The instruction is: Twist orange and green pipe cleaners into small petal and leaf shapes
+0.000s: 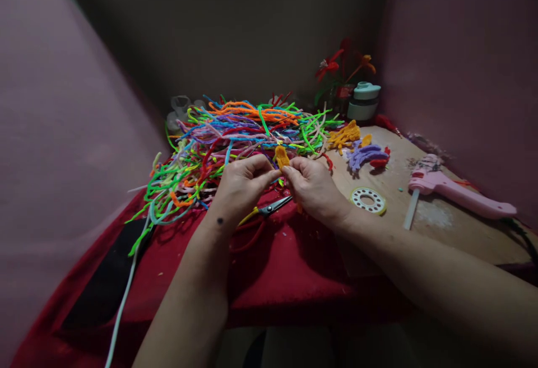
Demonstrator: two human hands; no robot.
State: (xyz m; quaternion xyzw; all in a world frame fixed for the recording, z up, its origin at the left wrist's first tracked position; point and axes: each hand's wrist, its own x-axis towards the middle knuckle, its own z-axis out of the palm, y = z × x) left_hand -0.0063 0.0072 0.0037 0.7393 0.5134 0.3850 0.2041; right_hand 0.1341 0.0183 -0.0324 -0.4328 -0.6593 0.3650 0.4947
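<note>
Both my hands meet above the front of the red-covered table. My left hand (247,180) pinches the lower end of a yellow-orange pipe cleaner piece (281,157), thumb against forefinger. From the other side my right hand (309,186) grips the same piece, its fingers closed; a bit of orange shows below them. The piece stands up between the fingertips as a folded, fuzzy strip. Under the hands lie scissors (275,206) with a yellow handle, partly hidden by my left wrist. Just behind is a big heap of coloured pipe cleaners (235,127).
On the board (378,250) at right lie bundled yellow pipe cleaners (345,134), purple ones (363,155), a white holed disc (367,200) and a pink glue gun (458,189). Behind stand a lidded container (363,102) and red flowers (330,66). A white cable (126,295) hangs at left.
</note>
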